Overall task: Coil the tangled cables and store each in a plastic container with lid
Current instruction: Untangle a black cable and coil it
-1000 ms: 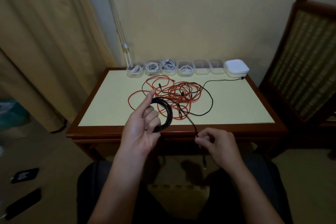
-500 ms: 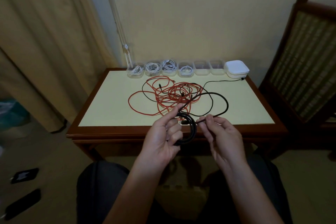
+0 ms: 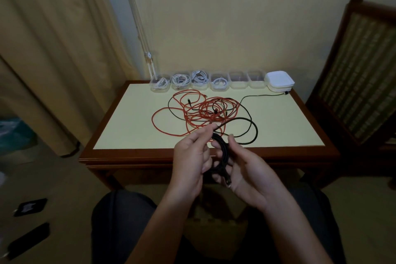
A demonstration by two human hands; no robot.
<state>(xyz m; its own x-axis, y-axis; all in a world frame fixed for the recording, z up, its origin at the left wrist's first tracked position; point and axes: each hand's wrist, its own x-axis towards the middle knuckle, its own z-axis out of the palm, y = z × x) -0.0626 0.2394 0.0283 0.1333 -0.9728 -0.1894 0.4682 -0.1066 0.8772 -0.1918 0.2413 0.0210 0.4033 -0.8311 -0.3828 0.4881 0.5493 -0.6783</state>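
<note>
My left hand (image 3: pixel 190 156) grips a small coil of black cable (image 3: pixel 221 152) in front of the table's near edge. My right hand (image 3: pixel 246 169) holds the same coil from the right, fingers curled around its strands. The loose part of the black cable (image 3: pixel 255 129) loops back over the table toward the far right corner. A tangle of red cable (image 3: pixel 205 111) lies in the middle of the table, with another thin black cable (image 3: pixel 171 109) running through it. Clear plastic containers (image 3: pixel 218 82) stand in a row at the back, several holding coiled white cables, two empty.
A stack of white lids (image 3: pixel 279 81) sits at the back right of the yellow-topped wooden table (image 3: pixel 128 118). A wooden chair (image 3: pixel 362 70) stands to the right, a curtain (image 3: pixel 53 49) to the left. Dark flat objects (image 3: pixel 30 207) lie on the floor at left.
My right hand has brought another loop of black cable to the coil and closed on it. Both hands have moved lower and closer together.
</note>
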